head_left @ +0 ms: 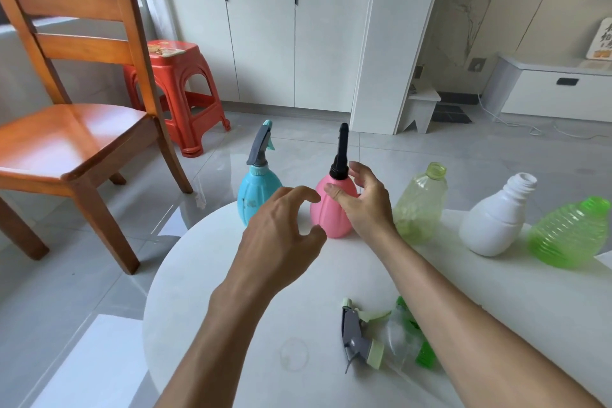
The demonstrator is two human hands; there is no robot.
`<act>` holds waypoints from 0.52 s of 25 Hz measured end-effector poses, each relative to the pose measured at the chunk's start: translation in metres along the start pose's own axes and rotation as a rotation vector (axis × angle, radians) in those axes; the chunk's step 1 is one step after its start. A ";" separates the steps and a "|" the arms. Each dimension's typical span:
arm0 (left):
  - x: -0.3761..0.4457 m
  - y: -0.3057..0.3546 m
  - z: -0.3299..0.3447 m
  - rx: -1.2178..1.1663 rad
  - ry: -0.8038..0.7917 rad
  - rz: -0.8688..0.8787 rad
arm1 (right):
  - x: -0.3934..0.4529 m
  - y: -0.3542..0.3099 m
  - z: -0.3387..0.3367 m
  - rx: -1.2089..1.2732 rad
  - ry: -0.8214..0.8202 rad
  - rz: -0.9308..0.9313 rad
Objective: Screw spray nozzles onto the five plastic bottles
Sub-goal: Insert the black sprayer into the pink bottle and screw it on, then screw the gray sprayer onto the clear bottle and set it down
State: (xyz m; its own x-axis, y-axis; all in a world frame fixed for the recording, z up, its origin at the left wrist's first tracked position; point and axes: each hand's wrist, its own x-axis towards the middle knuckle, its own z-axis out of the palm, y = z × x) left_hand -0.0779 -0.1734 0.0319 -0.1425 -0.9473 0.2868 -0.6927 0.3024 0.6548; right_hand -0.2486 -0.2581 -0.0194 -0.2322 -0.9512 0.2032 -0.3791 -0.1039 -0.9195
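Five bottles stand in a row along the far edge of the white table (231,325). The blue bottle (253,199) carries a grey nozzle, and the pink bottle (331,212) carries a black nozzle (341,156). The pale green bottle (419,205), the white bottle (496,219) and the bright green ribbed bottle (569,235) have bare necks. My left hand (281,235) hovers open just in front of the pink bottle. My right hand (364,195) is open beside the pink bottle, fingers apart near its neck. Loose nozzles lie near me: a grey and pale green one (357,338) and a bright green one (424,354), partly hidden by my right forearm.
A wooden chair (76,129) stands on the floor at the left, with a red plastic stool (178,89) behind it. White cupboards and a low white bench (546,89) line the back wall. Grey tiled floor surrounds the table.
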 end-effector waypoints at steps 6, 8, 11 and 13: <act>0.003 0.018 0.020 -0.015 -0.010 0.057 | -0.062 -0.009 -0.057 -0.286 0.394 -0.505; 0.001 0.027 0.028 -0.024 -0.037 0.071 | -0.050 -0.016 -0.082 -0.324 0.501 -0.573; -0.001 0.034 0.034 -0.053 -0.063 0.072 | -0.018 -0.021 -0.109 -0.417 0.443 -0.327; 0.001 0.036 0.031 -0.082 -0.047 0.066 | 0.001 -0.017 -0.120 -0.495 0.163 -0.091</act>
State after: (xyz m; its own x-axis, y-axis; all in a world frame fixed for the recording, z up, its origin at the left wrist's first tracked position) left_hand -0.1250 -0.1667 0.0345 -0.2206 -0.9283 0.2995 -0.6207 0.3704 0.6910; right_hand -0.3495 -0.2221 0.0370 -0.2999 -0.8833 0.3603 -0.7727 0.0034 -0.6348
